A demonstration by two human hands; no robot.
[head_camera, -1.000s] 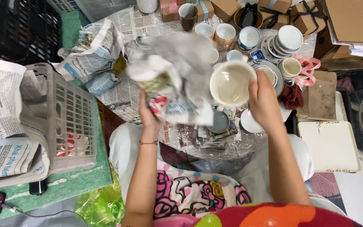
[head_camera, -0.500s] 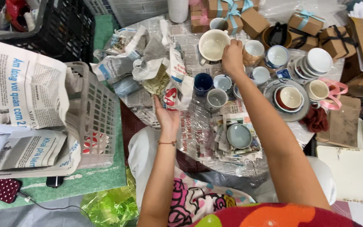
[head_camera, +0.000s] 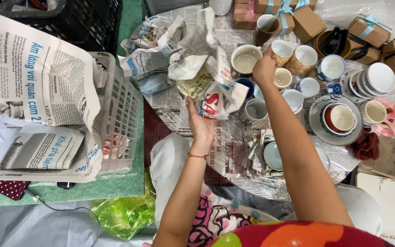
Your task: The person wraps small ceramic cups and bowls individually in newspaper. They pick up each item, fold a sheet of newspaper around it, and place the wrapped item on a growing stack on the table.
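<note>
Hands split — left hand grips crumpled newspaper, right hand holds cream cup.

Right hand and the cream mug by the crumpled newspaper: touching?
Touching. The head view shows the right hand with its fingers against the side of the cream mug, no gap visible between them. The left hand holds the crumpled newspaper.

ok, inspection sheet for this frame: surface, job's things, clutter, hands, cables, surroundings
Surface: table covered in newspaper.
Job's things: cream cup at right hand; crumpled newspaper in left hand.
Clutter: many cups and bowls, stacked saucers, ribboned gift boxes.
Hands: left hand grips the paper; right hand on the cup, grip unclear.
Cables: thin cable lower left.
Surroundings: white basket with newspapers, black crate, green plastic bag.
</note>
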